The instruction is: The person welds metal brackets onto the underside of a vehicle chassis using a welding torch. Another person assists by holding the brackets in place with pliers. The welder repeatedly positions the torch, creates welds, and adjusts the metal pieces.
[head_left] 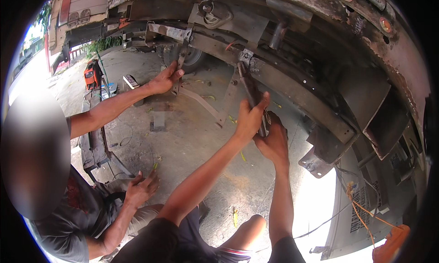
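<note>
My left hand (250, 116) is closed around the long dark handles of a pair of pliers (251, 87). Lower down, my right hand (273, 139) wraps round the ends of the same handles. The plier jaws point up at a small welded bracket (246, 56) on the curved steel beam (283, 80); whether they bite on it is hard to make out. Beside the pliers a flat metal strip with holes (228, 96) hangs from the beam. To the left, a co-worker's hand (167, 80) touches a similar hanging strip (181, 57).
The co-worker's other hand (141, 188) rests low on the left. An orange and black machine (92, 75) stands on a rusty metal stand (93, 146). A metal piece (158, 120) lies on the concrete floor. At lower right hang an orange object (392, 244) and loose cables.
</note>
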`<state>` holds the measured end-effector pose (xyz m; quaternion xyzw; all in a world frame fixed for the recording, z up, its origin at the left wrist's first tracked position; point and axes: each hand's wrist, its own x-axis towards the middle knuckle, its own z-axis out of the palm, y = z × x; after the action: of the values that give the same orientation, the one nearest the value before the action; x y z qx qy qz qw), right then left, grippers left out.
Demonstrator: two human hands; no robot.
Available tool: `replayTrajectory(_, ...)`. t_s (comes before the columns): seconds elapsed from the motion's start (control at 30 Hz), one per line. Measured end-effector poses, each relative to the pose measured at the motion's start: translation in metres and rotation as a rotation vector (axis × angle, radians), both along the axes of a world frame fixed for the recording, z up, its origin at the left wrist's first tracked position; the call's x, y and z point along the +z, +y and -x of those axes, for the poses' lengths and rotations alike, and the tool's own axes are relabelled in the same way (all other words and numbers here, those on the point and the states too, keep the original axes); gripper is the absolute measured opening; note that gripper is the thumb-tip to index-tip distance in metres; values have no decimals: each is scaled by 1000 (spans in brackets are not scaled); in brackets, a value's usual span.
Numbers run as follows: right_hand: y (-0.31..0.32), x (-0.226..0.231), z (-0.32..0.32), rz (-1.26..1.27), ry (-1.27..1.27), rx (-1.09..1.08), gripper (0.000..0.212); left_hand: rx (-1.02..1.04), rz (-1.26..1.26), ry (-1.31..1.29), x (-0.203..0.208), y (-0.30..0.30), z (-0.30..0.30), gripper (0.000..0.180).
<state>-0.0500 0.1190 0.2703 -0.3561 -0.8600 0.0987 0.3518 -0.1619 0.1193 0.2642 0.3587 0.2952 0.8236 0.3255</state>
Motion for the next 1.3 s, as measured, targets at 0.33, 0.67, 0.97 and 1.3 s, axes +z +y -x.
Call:
replayTrajectory(0.33, 4, -6, 1, -154, 122, 23, 59, 71, 27, -144, 15, 0, -13, 36)
replayTrajectory(0.67, 3, -3, 1, -132, 103, -19, 43, 60, -30, -176, 12, 10, -13, 36)
replayTrajectory(0.97, 3, -3, 0, -145, 84, -35, 42, 60, -25, -213, 10, 13, -14, 36)
replayTrajectory(1.3, 6, -4, 1, -251, 52, -68, 36, 56, -16, -201, 12, 13, -13, 37)
